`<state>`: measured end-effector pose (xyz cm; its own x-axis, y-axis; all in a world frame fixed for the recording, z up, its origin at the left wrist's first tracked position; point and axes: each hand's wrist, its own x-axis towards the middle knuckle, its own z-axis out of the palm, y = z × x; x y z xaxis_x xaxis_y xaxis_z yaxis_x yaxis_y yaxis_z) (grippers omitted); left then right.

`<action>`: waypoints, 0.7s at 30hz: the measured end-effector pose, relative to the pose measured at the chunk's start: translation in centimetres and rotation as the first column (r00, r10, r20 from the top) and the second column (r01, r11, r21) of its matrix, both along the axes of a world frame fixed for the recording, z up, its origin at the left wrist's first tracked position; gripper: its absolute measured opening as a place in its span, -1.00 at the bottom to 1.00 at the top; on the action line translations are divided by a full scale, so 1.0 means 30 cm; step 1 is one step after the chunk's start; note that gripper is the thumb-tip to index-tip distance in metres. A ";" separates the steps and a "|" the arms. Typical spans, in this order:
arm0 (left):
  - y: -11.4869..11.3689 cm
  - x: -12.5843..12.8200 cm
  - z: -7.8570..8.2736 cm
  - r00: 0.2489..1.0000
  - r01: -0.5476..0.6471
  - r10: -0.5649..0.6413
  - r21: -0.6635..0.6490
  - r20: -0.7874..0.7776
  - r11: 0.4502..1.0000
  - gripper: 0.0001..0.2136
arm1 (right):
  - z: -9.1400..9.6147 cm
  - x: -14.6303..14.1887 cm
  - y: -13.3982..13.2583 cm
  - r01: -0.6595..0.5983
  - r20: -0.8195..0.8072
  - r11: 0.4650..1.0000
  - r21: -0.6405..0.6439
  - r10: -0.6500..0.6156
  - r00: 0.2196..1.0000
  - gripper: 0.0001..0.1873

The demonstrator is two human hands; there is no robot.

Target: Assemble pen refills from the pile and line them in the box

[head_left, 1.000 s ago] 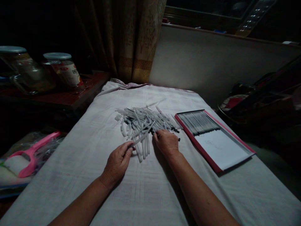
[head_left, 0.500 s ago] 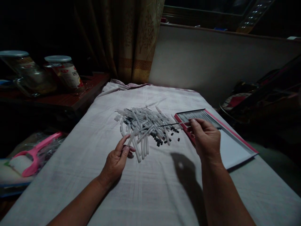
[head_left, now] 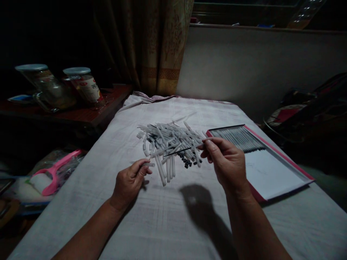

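Note:
My left hand [head_left: 130, 182] is closed, pinching a short translucent plastic tube [head_left: 150, 164], like a pen cap or barrel, between thumb and fingertips. My right hand [head_left: 227, 162] pinches a thin dark pen refill [head_left: 177, 151] at its rear end, its tip pointing left toward the left hand. The refill and the tube are apart. Behind both hands lies a loose pile of translucent plastic tubes [head_left: 169, 139] on the cloth. Small black plugs [head_left: 188, 162] sit at the pile's front right. A red-edged shallow box [head_left: 282, 156] on the right holds a row of pens [head_left: 235, 138].
A pale checked cloth [head_left: 162, 220] covers the table. To the left, a dark wooden stand [head_left: 94, 115] bears a labelled jar [head_left: 88, 86] and a glass jug [head_left: 55, 92]. Below it, a pink-handled item [head_left: 55, 173] lies among plastic bags. A curtain [head_left: 168, 47] hangs behind.
My right hand has moved left from over the box, carrying the refill nearer to my left hand. My left hand has drawn back from the pile with the tube. The view has shifted slightly.

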<state>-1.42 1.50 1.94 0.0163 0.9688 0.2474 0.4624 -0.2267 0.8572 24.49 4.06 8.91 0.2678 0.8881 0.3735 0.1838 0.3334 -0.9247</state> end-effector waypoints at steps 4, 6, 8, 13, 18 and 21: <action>0.001 -0.003 -0.004 0.981 -0.027 0.057 0.158 -0.186 0.987 -0.73 | 0.003 -0.030 -0.018 -0.050 0.006 0.999 -0.017 0.050 0.999 -0.77; 0.002 -0.001 -0.006 0.979 -0.022 0.055 0.168 -0.195 0.986 -0.74 | 0.004 -0.040 -0.022 -0.060 0.029 0.998 -0.028 0.060 0.998 -0.77; 0.000 0.000 -0.008 0.980 -0.017 0.050 0.169 -0.195 0.986 -0.74 | 0.004 -0.049 -0.024 -0.067 0.050 0.997 -0.032 0.069 0.996 -0.76; -0.003 -0.001 -0.014 0.977 -0.009 0.047 0.178 -0.207 0.984 -0.74 | 0.002 -0.070 -0.026 -0.084 0.044 0.996 -0.040 0.086 0.995 -0.79; 0.002 -0.005 -0.025 0.958 0.013 0.063 0.262 -0.280 0.965 -0.74 | -0.002 -0.083 -0.032 -0.092 0.059 0.995 -0.025 0.093 0.994 -0.80; 0.003 -0.005 -0.019 0.930 0.043 0.109 0.399 -0.350 0.916 -0.74 | -0.019 -0.096 -0.035 -0.144 0.142 0.990 0.005 0.142 0.980 -0.84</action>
